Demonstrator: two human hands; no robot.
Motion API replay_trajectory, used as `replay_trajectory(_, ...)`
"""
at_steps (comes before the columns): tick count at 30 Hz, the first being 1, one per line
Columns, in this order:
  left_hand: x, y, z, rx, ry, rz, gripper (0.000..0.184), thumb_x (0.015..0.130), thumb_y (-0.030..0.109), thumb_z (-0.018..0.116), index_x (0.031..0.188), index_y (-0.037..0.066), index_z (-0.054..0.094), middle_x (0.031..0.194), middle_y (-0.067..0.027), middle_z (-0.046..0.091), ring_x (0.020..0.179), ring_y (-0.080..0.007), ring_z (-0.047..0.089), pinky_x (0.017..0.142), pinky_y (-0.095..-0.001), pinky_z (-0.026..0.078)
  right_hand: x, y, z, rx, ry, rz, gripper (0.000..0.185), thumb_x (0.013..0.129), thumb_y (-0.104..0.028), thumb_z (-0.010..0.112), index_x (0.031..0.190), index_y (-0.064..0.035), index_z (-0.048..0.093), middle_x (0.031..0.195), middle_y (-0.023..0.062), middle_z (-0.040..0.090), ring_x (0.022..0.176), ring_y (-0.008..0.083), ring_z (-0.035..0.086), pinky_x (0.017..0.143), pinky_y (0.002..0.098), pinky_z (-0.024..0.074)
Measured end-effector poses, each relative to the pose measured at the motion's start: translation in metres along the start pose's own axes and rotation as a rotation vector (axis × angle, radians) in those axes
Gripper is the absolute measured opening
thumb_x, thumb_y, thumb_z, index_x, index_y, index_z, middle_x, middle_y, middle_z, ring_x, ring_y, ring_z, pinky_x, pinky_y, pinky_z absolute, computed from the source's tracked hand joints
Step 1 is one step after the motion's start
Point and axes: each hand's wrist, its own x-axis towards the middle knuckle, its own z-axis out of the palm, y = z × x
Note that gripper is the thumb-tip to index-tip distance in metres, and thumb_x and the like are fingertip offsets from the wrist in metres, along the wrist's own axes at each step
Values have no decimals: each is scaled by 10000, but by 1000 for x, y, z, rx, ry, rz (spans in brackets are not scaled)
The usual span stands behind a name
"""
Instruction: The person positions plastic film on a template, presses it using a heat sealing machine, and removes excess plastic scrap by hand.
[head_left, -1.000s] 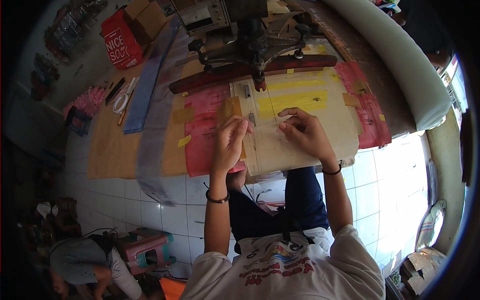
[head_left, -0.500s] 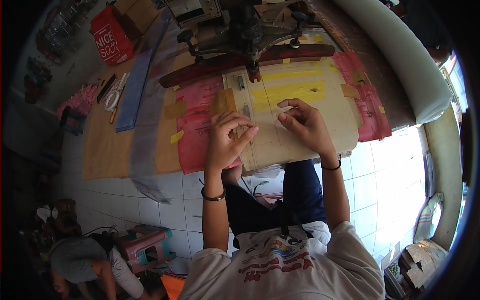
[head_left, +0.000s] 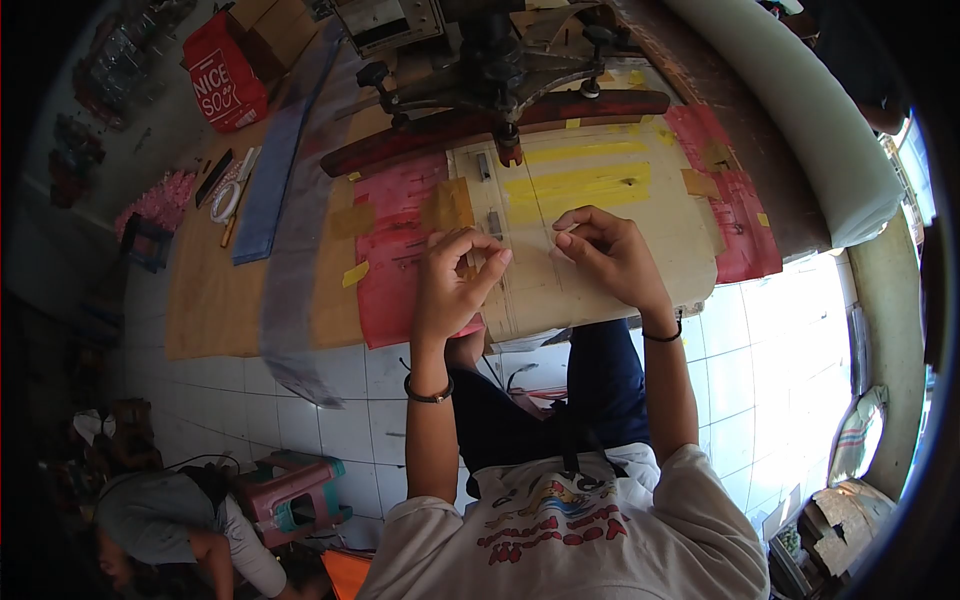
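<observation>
Curling above the cream board point(head_left: 565, 290), left hand point(head_left: 455, 283) at its edge, right hand point(head_left: 618, 263) inward; any grasp unclear.

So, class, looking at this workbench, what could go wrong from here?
The left hand and right hand are curled as if pinching; anything thin there, too small to make out, might slip. Reaching forward could knock knuckles on the red bar just beyond. The clear plastic strip hanging over the table edge might snag.
</observation>
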Motion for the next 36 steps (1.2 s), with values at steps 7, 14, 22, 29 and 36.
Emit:
replay_trajectory(7,-3,-1,0,-79,-4,-61,159,903,202,762,848,56,730,749,-32,675,777,-192,572,789,-341,433,0,0,-1,-15,2,1,221,1025,-174,686,1121,26,678,886,72,769,860,96,724,748,240,528)
replay_trajectory(14,-3,-4,0,-93,-15,-66,194,900,204,766,810,38,722,714,-38,640,733,-194,542,771,-338,429,0,1,1,25,10,-5,213,1028,-193,683,1081,13,678,848,52,761,793,67,666,724,235,510)
replay_trajectory(22,-3,0,0,-142,-9,-122,225,891,220,778,805,22,717,736,-56,653,755,-199,565,757,-338,442,1,5,-1,48,-4,-1,204,1053,-202,639,1058,2,638,821,52,762,737,59,628,707,235,499)
replay_trajectory(29,-4,-4,0,-103,-22,-56,207,925,152,763,833,-15,682,749,6,618,714,-70,528,668,-245,412,0,5,-2,54,-12,20,207,1063,-210,615,1062,-3,624,810,56,766,703,64,617,687,238,486)
replay_trajectory(36,-5,-5,0,-127,-24,-65,203,932,142,758,834,-15,677,741,22,603,690,-47,508,633,-228,390,-1,-5,-3,-23,-16,37,192,1064,-226,609,1051,-35,624,752,39,754,615,40,549,615,234,440)
